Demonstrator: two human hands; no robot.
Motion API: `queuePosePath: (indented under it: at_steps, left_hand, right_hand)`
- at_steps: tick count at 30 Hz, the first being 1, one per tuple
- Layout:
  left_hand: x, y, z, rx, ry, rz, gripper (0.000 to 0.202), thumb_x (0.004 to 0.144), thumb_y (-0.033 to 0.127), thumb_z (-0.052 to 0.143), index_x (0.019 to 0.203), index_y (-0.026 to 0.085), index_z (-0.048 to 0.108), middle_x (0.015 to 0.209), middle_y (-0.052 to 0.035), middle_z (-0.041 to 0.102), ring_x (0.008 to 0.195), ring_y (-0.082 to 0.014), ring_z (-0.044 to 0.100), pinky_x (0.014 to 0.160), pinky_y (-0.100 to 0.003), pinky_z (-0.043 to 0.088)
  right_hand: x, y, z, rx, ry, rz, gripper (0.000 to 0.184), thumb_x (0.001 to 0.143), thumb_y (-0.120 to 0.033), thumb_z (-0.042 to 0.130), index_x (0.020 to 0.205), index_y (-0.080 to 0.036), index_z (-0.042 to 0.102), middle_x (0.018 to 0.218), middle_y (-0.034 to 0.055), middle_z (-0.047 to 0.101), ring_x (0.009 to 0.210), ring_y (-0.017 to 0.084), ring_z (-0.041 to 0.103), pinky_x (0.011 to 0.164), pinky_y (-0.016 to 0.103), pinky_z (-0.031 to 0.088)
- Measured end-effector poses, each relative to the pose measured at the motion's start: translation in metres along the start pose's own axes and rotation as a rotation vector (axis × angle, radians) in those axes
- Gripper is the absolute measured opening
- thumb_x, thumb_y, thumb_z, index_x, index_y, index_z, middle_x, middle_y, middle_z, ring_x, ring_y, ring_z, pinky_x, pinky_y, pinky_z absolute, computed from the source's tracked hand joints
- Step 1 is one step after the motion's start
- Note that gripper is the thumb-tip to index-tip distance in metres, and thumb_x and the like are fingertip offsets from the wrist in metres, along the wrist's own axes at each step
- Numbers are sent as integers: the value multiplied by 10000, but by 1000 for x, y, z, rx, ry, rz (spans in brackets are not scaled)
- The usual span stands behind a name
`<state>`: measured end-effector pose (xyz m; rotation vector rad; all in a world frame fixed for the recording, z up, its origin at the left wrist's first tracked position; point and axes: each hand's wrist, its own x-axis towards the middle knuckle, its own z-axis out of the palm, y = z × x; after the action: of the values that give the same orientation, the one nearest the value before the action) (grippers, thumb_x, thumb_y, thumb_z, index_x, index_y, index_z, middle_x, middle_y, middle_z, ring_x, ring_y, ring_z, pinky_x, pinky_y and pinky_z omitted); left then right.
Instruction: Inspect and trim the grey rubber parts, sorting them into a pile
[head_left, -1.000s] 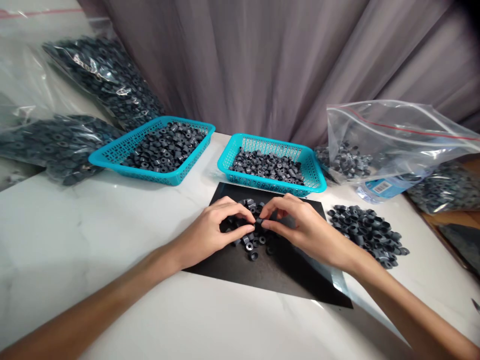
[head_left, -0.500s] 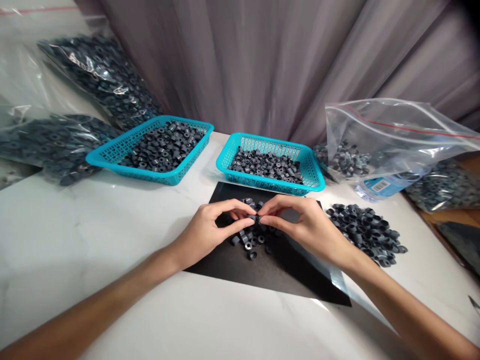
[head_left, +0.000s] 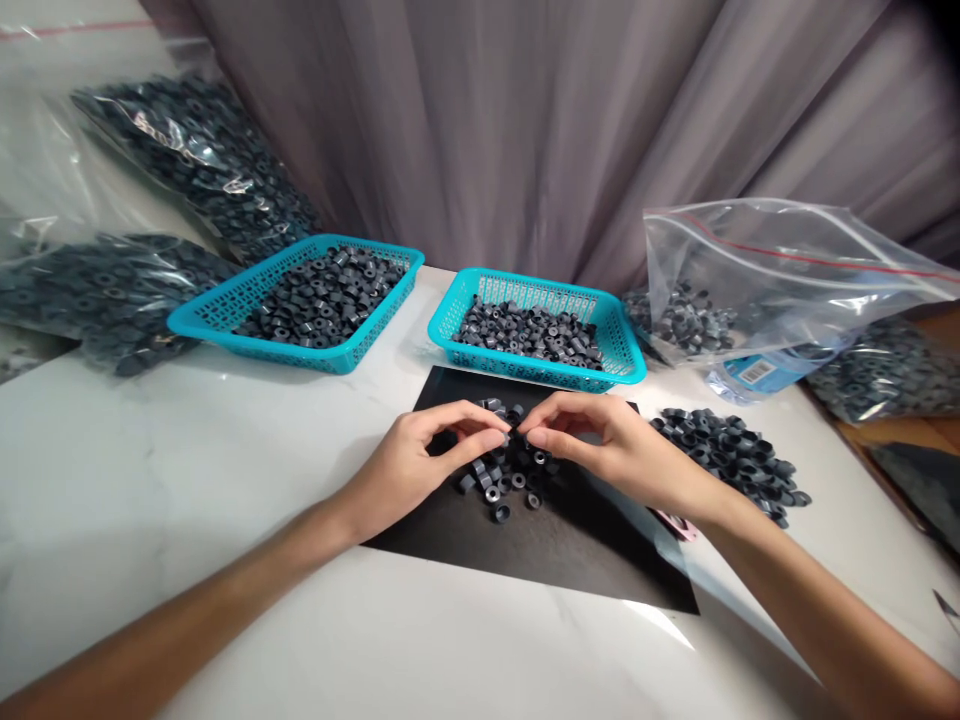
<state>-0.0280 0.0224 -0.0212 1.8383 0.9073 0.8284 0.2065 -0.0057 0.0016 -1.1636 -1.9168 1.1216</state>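
Observation:
My left hand (head_left: 439, 442) is closed in a pinch, thumb and forefinger on a small dark grey plastic part mostly hidden by the fingertips. Close beside it, my right hand (head_left: 600, 438) has thumb and forefinger drawn together; what lies between them is too small to make out. Both hands hover over a black mat (head_left: 450, 530). Beneath the fingers, several loose grey ring-shaped parts (head_left: 492, 494) lie scattered on the mat, some showing a round hole. A heap of hollow dark caps (head_left: 739, 455) lies to the right of my right hand.
Two turquoise baskets, the left one (head_left: 349, 357) and the middle one (head_left: 540, 377), hold grey parts. Clear bags of parts (head_left: 195, 160) stand at the left. An open zip bag (head_left: 750, 250) and a plastic bottle (head_left: 765, 372) lie at the right, before a grey curtain (head_left: 487, 120).
My right fingertips have drawn slightly away from the left ones, opening a small gap. A pink object now shows under my right wrist. The left hand has barely moved.

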Motion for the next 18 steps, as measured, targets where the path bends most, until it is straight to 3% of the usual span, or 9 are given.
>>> queuePosePath:
  at_steps: [3, 6, 11, 18]
  left_hand:
    - [2, 4, -3, -84, 57, -56, 226, 918, 402, 631, 869, 200, 719, 877, -7, 710, 826, -143, 624, 786, -249, 486]
    - [3, 9, -8, -225, 68, -143, 190, 888, 392, 675, 906, 205, 706, 888, -2, 690, 772, -120, 591, 716, -225, 472]
    - [2, 11, -10, -340, 27, -232, 249, 891, 379, 674, 1099, 247, 710, 915, -9, 708, 835, -128, 621, 774, -239, 481]
    - [1, 9, -4, -420, -33, -306, 254, 871, 411, 696, 976, 194, 776, 966, -60, 771, 917, -171, 686, 850, -276, 528]
  right_hand:
    - [1, 2, 2, 101, -21, 55, 303, 917, -487, 632, 976, -197, 699, 935, 32, 680, 762, 152, 599, 606, 257, 528]
    - [1, 5, 4, 179, -33, 73, 300, 893, -485, 664, 926, -187, 681, 855, 9, 619, 699, 127, 556, 555, 233, 526]
    - [2, 9, 5, 239, -12, 51, 301, 878, -481, 682, 940, -187, 680, 829, 8, 611, 679, 124, 552, 519, 227, 523]
    - [2, 9, 3, 228, -27, 33, 314, 853, -400, 736, 1094, -200, 717, 990, 58, 701, 753, 147, 611, 597, 268, 555]
